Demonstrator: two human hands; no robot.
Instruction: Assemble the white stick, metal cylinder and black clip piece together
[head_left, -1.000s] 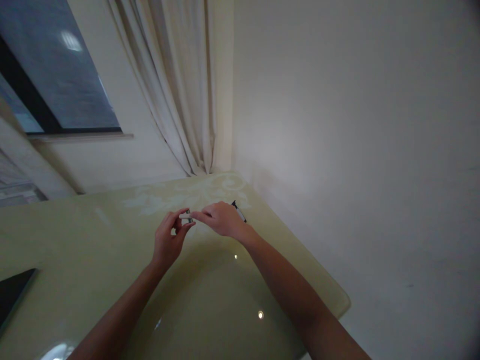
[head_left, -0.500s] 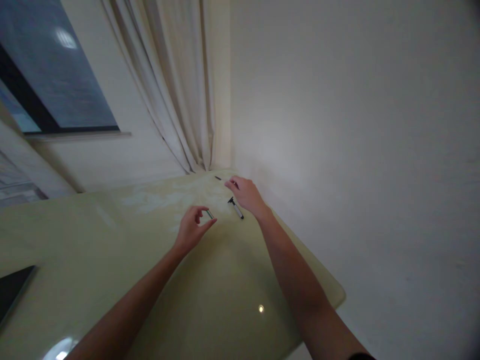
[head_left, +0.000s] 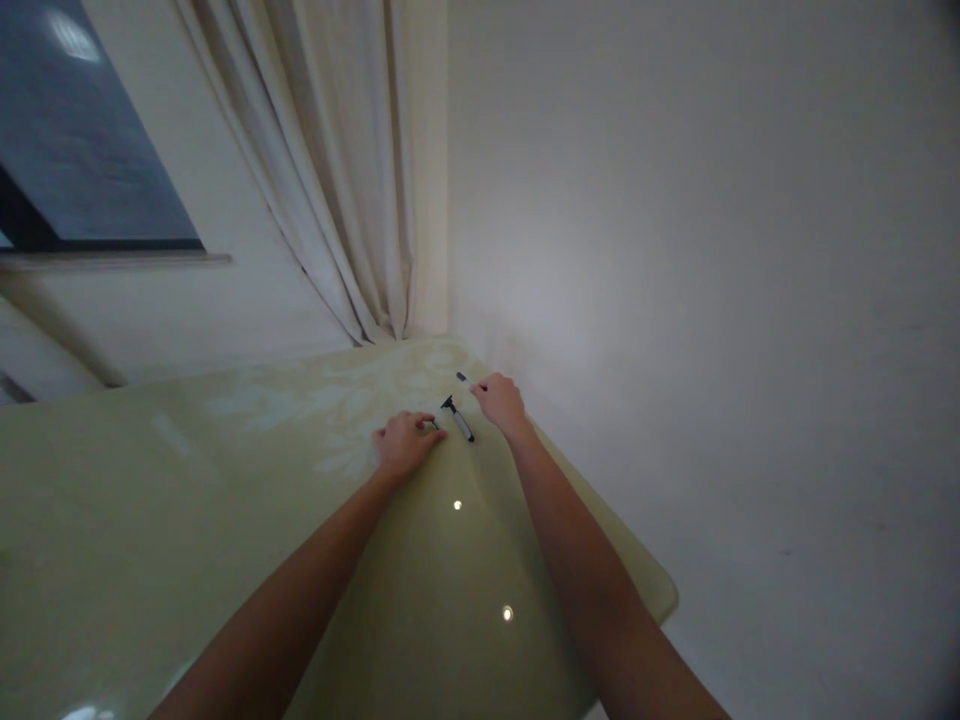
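My left hand (head_left: 409, 443) is low over the table, its thumb and fingers closed around a small slim dark piece (head_left: 436, 425). Most of that piece is hidden by the fingertips, so its kind is unclear. A razor (head_left: 461, 421) with a black T-shaped head and a silver-grey handle lies on the table between my hands. Just beyond it, my right hand (head_left: 500, 400) pinches a slim pale stick with a dark tip (head_left: 464, 380). The tip points away to the left, and the near end is covered by my fingers.
The glossy pale green table (head_left: 247, 480) ends at a rounded corner on the right, beside a plain wall (head_left: 697, 300). Behind it hang beige curtains (head_left: 352, 180), with a dark-framed window (head_left: 90, 130) at the left. Bright light spots reflect off the tabletop.
My left hand has moved right, closer to the razor, with its small piece. My right hand has drawn slightly back with the stick. The view has shifted, and a dark object at the left edge has left it.
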